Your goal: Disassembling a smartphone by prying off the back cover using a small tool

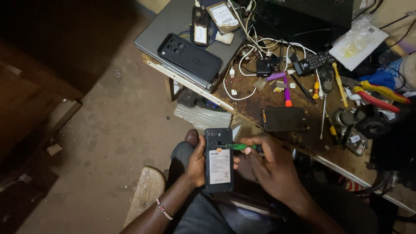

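My left hand (197, 162) grips a black smartphone with its back cover off (219, 160), fingers wrapped round its left edge, so the white-labelled battery faces up at me; I hold the phone over my lap, just in front of the near edge of the cluttered brown worktop (251, 102). My right hand (268, 162) is closed round a green-handled screwdriver (240, 147), pinched between thumb and fingertips, with its tip lying across the top part of the phone, just below the camera block. A beaded bracelet (164, 209) sits on my left wrist. On the worktop, just beyond my right hand, lies a dark flat phone screen panel (285, 119), face up. Further back a purple pen-shaped tool with an orange tip (287, 93) lies among a tangle of white cables (260, 45). To the left a black phone back case with camera cut-outs (189, 56) rests on top of a closed grey laptop (173, 21). On the right side are a yellow-handled screwdriver (339, 83), red-and-yellow-handled pliers (377, 95) and a black remote control (314, 63). Below the worktop's edge the bare earthen floor (112, 143) shows to my left.
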